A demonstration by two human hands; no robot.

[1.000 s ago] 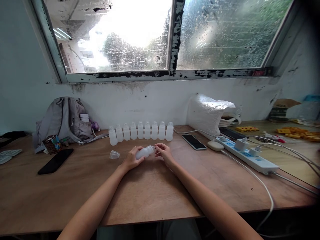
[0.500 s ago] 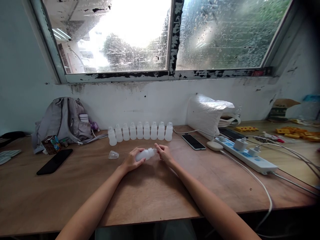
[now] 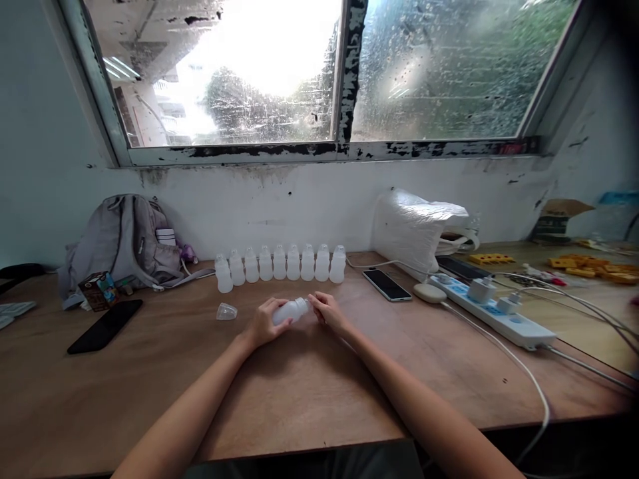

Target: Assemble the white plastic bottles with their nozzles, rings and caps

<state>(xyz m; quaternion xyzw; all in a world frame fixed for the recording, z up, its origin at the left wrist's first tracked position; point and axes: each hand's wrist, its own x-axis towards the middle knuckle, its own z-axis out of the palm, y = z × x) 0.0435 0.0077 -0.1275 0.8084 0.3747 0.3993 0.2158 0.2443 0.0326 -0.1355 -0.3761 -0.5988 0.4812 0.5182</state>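
My left hand (image 3: 267, 322) is wrapped round a frosted white bottle (image 3: 288, 312), which lies tilted with its neck toward the right. At the bottle's mouth, the fingers of my right hand (image 3: 325, 311) are pinched together; whatever is between them is too small to make out. A clear cap (image 3: 226, 311) rests on the wooden table (image 3: 299, 399) to the left of my left hand. Behind my hands, several similar bottles (image 3: 279, 263) stand upright in a row near the wall.
On the left are a grey backpack (image 3: 124, 239), a small box (image 3: 98, 291) and a black phone (image 3: 106, 326). Rightward lie another phone (image 3: 386, 285), a round white device (image 3: 429, 293), a power strip (image 3: 499, 316) with cables, a white bag (image 3: 409, 229) and yellow parts (image 3: 594, 267).
My right fingers have shifted slightly at the bottle's mouth. The bottle stays in my left hand, and the camera view has moved a little.
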